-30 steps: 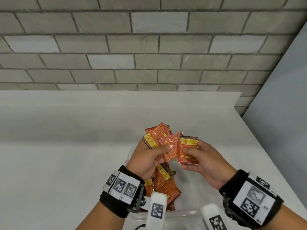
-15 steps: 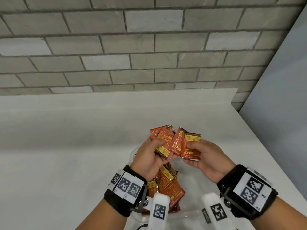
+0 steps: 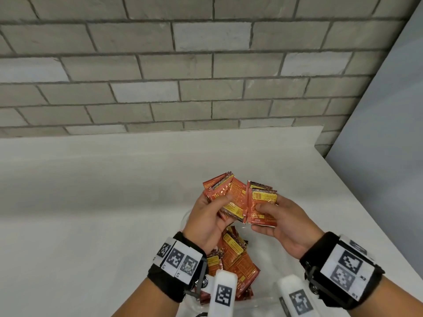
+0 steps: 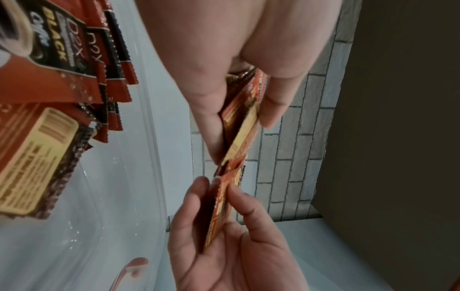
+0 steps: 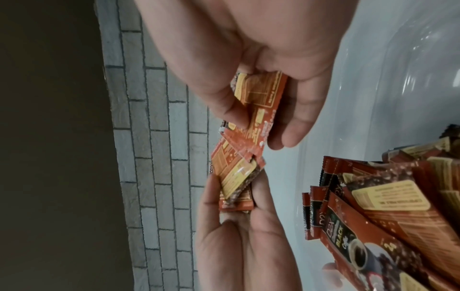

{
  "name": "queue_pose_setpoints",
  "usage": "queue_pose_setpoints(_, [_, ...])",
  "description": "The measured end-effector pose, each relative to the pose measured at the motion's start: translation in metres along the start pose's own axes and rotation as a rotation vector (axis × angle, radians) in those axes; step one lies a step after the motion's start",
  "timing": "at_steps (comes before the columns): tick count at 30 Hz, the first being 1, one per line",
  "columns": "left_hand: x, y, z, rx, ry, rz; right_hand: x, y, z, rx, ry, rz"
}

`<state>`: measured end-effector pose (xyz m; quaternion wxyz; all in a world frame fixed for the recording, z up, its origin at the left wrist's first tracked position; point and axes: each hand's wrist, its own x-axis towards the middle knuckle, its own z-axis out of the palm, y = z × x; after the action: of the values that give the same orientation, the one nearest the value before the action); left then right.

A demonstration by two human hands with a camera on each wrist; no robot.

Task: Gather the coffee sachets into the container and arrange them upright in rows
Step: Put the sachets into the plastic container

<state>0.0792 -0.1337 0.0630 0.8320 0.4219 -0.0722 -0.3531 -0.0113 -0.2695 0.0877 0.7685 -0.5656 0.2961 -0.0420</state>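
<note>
A fanned bunch of sachets [image 3: 225, 197] is pinched by the left hand [image 3: 207, 221], two more sachets [image 3: 261, 205] by the right hand [image 3: 282, 221]; a loose grip could spill them past the container [image 3: 263, 259] onto the desk [image 3: 91, 202].

The coffee sachets [image 5: 348, 242] in the container read "D2X", "BLACK" and "24".

Container [image 3: 265, 303] front rim cut off — sachets' [image 3: 238, 264] count perhaps indeterminable.
</note>
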Motion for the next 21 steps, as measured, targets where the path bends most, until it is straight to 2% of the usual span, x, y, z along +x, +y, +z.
queue_pose_setpoints(6, [-0.0019, -0.0054, 0.0041, 0.053, 0.018, 0.015, -0.0014, 0.0027, 0.0038, -0.041, -0.046, -0.014])
queue_pose_setpoints(11, [0.0017, -0.0022, 0.003, -0.121, 0.028, -0.051, 0.0007, 0.0009, -0.0005, -0.004, -0.015, -0.037])
queue_pose_setpoints(21, [0.0018, -0.0076, 0.0062, -0.019, 0.039, 0.022, 0.003, 0.0035, -0.0022, 0.046, -0.02, 0.003])
